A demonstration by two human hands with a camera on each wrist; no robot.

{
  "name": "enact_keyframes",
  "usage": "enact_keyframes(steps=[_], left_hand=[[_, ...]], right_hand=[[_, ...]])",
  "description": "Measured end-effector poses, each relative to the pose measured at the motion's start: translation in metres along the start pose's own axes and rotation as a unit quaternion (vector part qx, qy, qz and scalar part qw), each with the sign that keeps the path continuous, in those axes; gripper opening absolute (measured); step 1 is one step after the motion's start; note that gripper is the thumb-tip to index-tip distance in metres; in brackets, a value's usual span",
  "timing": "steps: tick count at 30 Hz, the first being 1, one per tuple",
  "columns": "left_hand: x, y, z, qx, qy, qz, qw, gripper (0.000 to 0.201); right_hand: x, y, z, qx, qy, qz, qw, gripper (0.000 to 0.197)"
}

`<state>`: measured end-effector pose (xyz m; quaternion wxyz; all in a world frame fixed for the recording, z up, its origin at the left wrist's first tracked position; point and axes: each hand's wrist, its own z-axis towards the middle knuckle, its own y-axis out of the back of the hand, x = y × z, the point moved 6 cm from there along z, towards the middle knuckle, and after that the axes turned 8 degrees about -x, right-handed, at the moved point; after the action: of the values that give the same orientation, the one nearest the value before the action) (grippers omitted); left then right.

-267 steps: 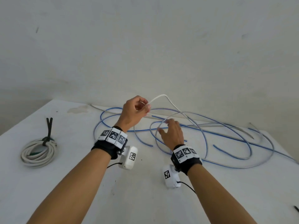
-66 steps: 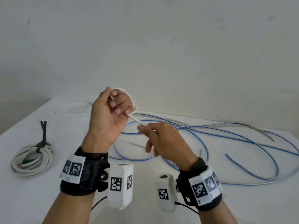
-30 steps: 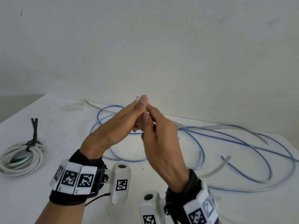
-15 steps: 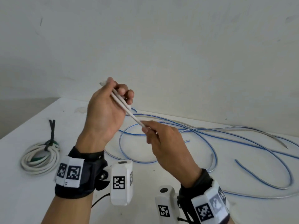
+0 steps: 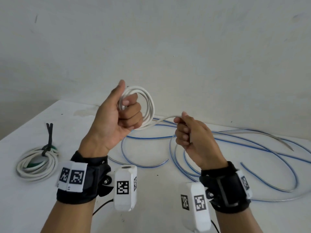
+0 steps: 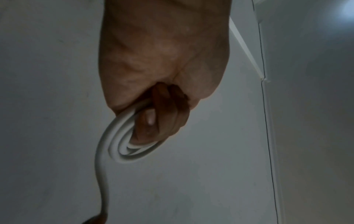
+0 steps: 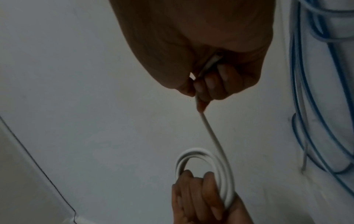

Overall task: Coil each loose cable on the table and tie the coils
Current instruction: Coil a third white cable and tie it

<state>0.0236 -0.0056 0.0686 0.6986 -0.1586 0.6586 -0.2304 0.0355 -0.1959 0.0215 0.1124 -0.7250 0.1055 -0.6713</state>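
Work surface: a white table set against a plain pale wall.

Left hand: raised above the table, fingers curled into a fist round a small coil of white cable. Several turns pass through the fist, and the thumb stands up beside them. The left wrist view confirms the turns lie stacked side by side against the fingers.

Right hand: level with the left and just beside it. Thumb and curled fingers pinch the free run of the same white cable, which crosses the short gap from the coil to this hand. The rest of the run is hidden behind the hand.

Step in hand, as judged: adding turns to the coil. To do it well:
- Keep the left fist firm so the existing turns do not spring apart.
- Let the cable slide through the right pinch; bring each new turn to the same size as those already held.
- Roll the cable slightly between the fingertips to cancel twist.

Beyond the hands: a loose blue-striped cable sprawls in wide loops over the right of the table, not yet coiled. At far left lies a finished coil, bound with a dark tie.
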Motion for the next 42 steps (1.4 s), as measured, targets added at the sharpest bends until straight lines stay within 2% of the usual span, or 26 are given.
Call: enact_keyframes(steps=[1, 6, 12, 18, 20, 22, 24, 27, 28, 32, 37, 40, 42], left_hand=[[0.003, -0.002, 0.000, -0.003, 0.004, 0.012, 1.000, 0.055], [0.008, -0.006, 0.000, -0.010, 0.009, 0.053, 0.999, 0.054], [0.013, -0.009, -0.001, -0.013, -0.011, 0.140, 0.990, 0.054], [0.024, -0.018, 0.001, -0.011, -0.032, 0.200, 0.979, 0.055], [0.025, -0.022, 0.000, -0.020, -0.036, 0.208, 0.977, 0.055], [0.026, -0.025, 0.000, -0.013, -0.035, 0.202, 0.979, 0.054], [0.028, -0.027, -0.001, -0.001, -0.025, 0.195, 0.980, 0.054], [0.034, -0.035, -0.005, 0.028, 0.011, 0.163, 0.986, 0.054], [0.036, -0.038, -0.006, 0.032, 0.025, 0.150, 0.988, 0.053], [0.045, -0.042, -0.004, 0.022, 0.076, 0.105, 0.991, 0.051], [0.044, -0.038, -0.004, 0.030, 0.113, 0.050, 0.992, 0.059], [0.038, -0.036, -0.008, 0.019, 0.120, 0.077, 0.990, 0.068], [0.038, -0.033, -0.009, -0.018, 0.108, 0.121, 0.987, 0.063]], right_hand=[[0.002, 0.000, -0.001, 0.006, -0.002, 0.003, 1.000, 0.035], [0.010, -0.007, -0.009, -0.022, 0.099, -0.111, 0.989, 0.021], [0.022, -0.001, -0.013, -0.024, 0.099, -0.083, 0.991, 0.033], [0.030, -0.014, -0.023, 0.082, 0.047, -0.014, 0.995, 0.042], [0.032, -0.018, -0.025, 0.103, 0.089, -0.041, 0.990, 0.040], [0.036, -0.020, -0.026, 0.078, 0.182, -0.134, 0.971, 0.031], [0.040, -0.021, -0.028, 0.018, 0.276, -0.206, 0.938, 0.021], [0.047, -0.018, -0.035, -0.078, 0.395, -0.239, 0.884, 0.002], [0.049, -0.018, -0.037, -0.094, 0.411, -0.236, 0.875, 0.007], [0.051, -0.013, -0.039, -0.108, 0.420, -0.224, 0.873, 0.015], [0.050, -0.019, -0.041, -0.086, 0.484, -0.286, 0.823, 0.012], [0.047, -0.027, -0.043, -0.068, 0.516, -0.313, 0.795, 0.013], [0.044, -0.029, -0.044, -0.067, 0.536, -0.318, 0.779, 0.014]])
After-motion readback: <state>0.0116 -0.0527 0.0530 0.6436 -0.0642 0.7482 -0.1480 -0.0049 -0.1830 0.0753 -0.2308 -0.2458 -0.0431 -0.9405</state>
